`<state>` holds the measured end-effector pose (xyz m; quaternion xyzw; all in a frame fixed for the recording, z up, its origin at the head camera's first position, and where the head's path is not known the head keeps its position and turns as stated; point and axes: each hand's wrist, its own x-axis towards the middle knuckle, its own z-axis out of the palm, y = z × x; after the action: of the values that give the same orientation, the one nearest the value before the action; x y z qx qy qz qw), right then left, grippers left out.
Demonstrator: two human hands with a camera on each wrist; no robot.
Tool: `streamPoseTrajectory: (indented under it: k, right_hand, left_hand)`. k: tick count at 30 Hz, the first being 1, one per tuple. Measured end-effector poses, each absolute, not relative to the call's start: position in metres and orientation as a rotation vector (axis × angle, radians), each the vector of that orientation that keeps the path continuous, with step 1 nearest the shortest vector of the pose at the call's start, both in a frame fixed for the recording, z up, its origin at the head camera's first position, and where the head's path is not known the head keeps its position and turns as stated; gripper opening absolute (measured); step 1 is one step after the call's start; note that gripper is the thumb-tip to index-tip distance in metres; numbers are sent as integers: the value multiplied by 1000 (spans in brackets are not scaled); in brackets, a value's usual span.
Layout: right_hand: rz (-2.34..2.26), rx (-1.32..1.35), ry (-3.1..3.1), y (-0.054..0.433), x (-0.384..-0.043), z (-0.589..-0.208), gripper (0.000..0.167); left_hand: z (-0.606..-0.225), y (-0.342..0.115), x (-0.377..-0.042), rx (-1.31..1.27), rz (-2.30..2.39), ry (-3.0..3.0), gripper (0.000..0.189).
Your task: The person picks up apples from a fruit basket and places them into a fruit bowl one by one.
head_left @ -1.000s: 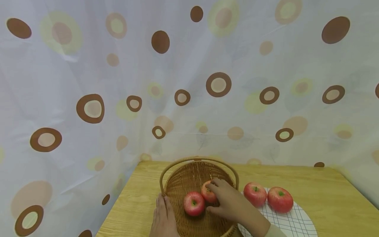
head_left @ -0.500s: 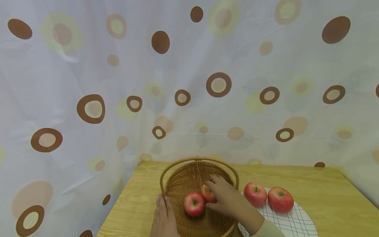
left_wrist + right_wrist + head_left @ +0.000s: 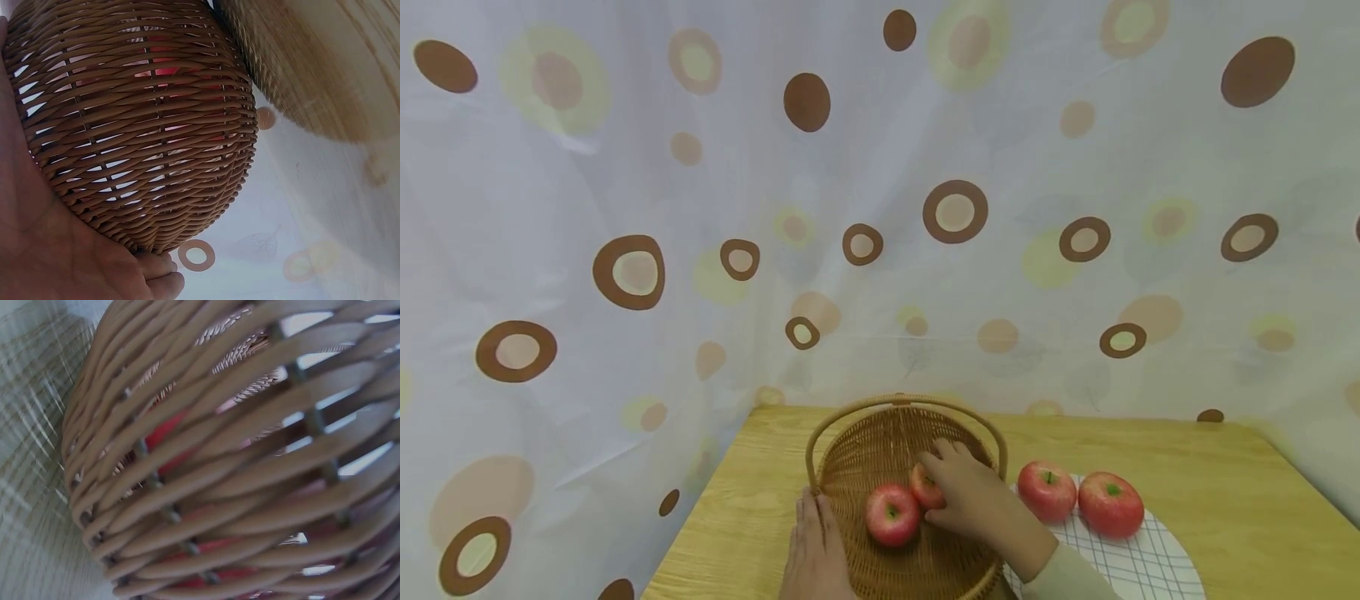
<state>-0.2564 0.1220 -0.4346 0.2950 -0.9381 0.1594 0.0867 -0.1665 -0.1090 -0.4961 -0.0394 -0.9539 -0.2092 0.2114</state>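
Observation:
A brown wicker basket (image 3: pixel 865 454) with an arched handle stands in the middle of the head view. Its near left side is touched by my left hand (image 3: pixel 815 550), fingers lying straight along the rim. In the left wrist view the palm (image 3: pixel 56 244) is against the weave. Two red apples are inside the basket: one (image 3: pixel 892 515) sits at the centre, the other (image 3: pixel 924 486) just behind it on the right. My right hand (image 3: pixel 977 500) reaches in over the right rim and grips that second apple, partly covering it. Only the weave (image 3: pixel 219 481) and red patches behind it show in the right wrist view.
Right of the basket, two more red apples, one nearer (image 3: pixel 1047 492) and one farther right (image 3: pixel 1110 505), sit on a round white checked mat (image 3: pixel 1138 562). The wooden table (image 3: pixel 1232 492) backs onto a dotted curtain (image 3: pixel 1030 150).
My right hand has shifted slightly within the basket, its fingers moving a little farther back and the forearm slightly left. Left hand, basket and the other apples stay in place.

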Motion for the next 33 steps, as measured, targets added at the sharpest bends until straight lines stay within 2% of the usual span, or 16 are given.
streamPoseTrajectory:
  k: [5, 16, 33]
  right_hand:
    - [476, 855, -2825, 119, -259, -430, 76]
    - [479, 792, -2929, 118, -267, -436, 83]
    - [498, 799, -2965, 119, -270, -436, 87]
  left_hand:
    - [-493, -109, -166, -88, -620, -2676, 129]
    - [-498, -108, -167, -149, -570, -2627, 116]
    - [-495, -108, -167, -142, -605, -2654, 122]
